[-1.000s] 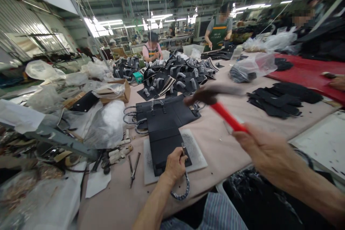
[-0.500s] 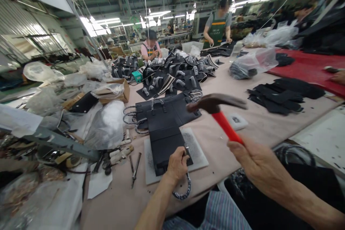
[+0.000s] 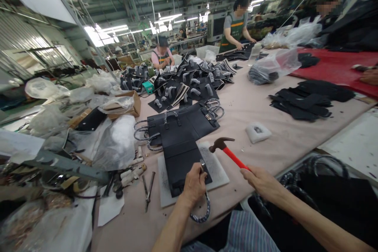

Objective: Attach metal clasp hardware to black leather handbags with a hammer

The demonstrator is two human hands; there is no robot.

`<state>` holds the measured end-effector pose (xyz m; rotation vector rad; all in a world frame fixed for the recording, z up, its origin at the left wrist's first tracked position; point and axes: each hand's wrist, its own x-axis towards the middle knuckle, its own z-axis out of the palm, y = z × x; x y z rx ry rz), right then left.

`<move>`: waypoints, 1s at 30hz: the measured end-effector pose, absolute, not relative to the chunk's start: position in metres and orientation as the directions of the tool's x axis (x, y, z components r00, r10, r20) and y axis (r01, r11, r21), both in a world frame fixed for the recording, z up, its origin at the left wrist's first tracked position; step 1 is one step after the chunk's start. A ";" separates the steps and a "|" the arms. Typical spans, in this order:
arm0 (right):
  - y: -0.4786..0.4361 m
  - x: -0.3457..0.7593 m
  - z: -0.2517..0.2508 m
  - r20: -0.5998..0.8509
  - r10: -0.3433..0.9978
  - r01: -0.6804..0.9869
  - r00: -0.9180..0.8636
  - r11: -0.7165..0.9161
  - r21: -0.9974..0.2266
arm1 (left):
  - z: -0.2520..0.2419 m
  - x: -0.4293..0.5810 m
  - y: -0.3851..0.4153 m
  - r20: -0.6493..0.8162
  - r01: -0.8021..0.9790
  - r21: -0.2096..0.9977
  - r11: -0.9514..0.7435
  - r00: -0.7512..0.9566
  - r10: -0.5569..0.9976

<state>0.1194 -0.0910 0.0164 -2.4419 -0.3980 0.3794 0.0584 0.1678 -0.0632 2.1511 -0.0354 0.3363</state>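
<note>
My right hand (image 3: 260, 181) is closed around the red handle of a claw hammer (image 3: 234, 157). The hammer's dark head is in the air above the right part of a pale board (image 3: 217, 161). My left hand (image 3: 195, 181) pinches a short metal punch (image 3: 202, 164), held upright over a black bag panel (image 3: 180, 157) lying on that board. Its lower end is hidden by my fingers. A wrapped bag handle (image 3: 202, 217) loops out below my left hand. Behind it lie more black bag pieces (image 3: 203, 120) with wrapped handles.
A pair of metal rods (image 3: 148, 191) lies left of the board. A white block (image 3: 258, 132) sits to the right, near a stack of black pieces (image 3: 313, 98). A heap of black parts (image 3: 189, 78) covers the table's far side. Two co-workers stand beyond; plastic bags (image 3: 115, 139) crowd the left.
The hammer has come down and away from me, toward the board, and my right hand moved lower with it. My left hand stays on the punch over the panel.
</note>
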 end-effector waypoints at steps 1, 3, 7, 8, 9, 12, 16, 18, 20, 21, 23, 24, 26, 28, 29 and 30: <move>-0.094 0.129 0.001 -0.190 0.328 0.154 0.925 -0.784 -0.602 | -0.063 0.058 0.168 0.253 -0.153 0.806 -0.571 0.963 0.098; -0.099 0.146 -0.023 -0.191 0.262 0.121 0.946 -0.833 -0.540 | -0.062 0.058 0.168 0.251 -0.155 0.804 -0.574 0.963 0.092; -0.087 0.156 -0.046 0.061 0.309 0.305 0.949 -0.852 -0.427 | -0.058 0.057 0.167 0.224 -0.126 0.814 -0.568 0.969 0.107; -0.077 0.151 -0.049 0.145 0.377 0.403 0.915 -0.825 -0.397 | -0.057 0.056 0.167 0.215 -0.117 0.819 -0.562 0.970 0.112; -0.064 0.143 -0.051 0.210 0.456 0.502 0.865 -0.779 -0.375 | -0.055 0.056 0.167 0.208 -0.110 0.824 -0.556 0.971 0.118; -0.022 0.110 -0.061 0.256 0.640 0.682 0.725 -0.614 -0.397 | -0.053 0.054 0.165 0.191 -0.096 0.846 -0.525 0.973 0.130; 0.014 0.079 -0.076 0.268 0.657 0.701 0.705 -0.588 -0.403 | -0.049 0.061 0.163 0.098 -0.001 0.947 -0.322 0.953 0.287; 0.016 0.075 -0.080 0.263 0.653 0.699 0.710 -0.606 -0.380 | -0.042 0.071 0.168 0.018 0.013 0.998 -0.063 0.886 0.464; 0.015 0.078 -0.079 0.245 0.664 0.703 0.706 -0.616 -0.355 | -0.031 0.080 0.181 -0.039 -0.088 0.978 0.188 0.812 0.583; 0.014 0.080 -0.078 0.236 0.664 0.700 0.709 -0.626 -0.344 | -0.025 0.081 0.191 -0.027 -0.148 0.958 0.247 0.807 0.590; 0.014 0.084 -0.076 0.227 0.648 0.683 0.727 -0.653 -0.326 | -0.016 0.075 0.215 0.059 -0.213 0.956 0.200 0.811 0.582; 0.015 0.086 -0.075 0.229 0.634 0.672 0.739 -0.668 -0.318 | -0.013 0.068 0.228 0.100 -0.210 0.969 0.127 0.812 0.576; 0.017 0.088 -0.075 0.241 0.614 0.659 0.751 -0.686 -0.309 | -0.015 0.046 0.249 0.142 -0.149 0.988 -0.033 0.815 0.563; 0.019 0.088 -0.077 0.245 0.611 0.658 0.753 -0.689 -0.304 | -0.023 0.020 0.263 0.133 -0.056 0.986 -0.156 0.830 0.541; 0.019 0.088 -0.078 0.243 0.614 0.660 0.751 -0.688 -0.302 | -0.029 0.008 0.267 0.117 -0.014 0.981 -0.194 0.839 0.532; 0.019 0.088 -0.079 0.239 0.618 0.662 0.749 -0.686 -0.300 | -0.035 -0.002 0.268 0.101 0.020 0.975 -0.220 0.845 0.525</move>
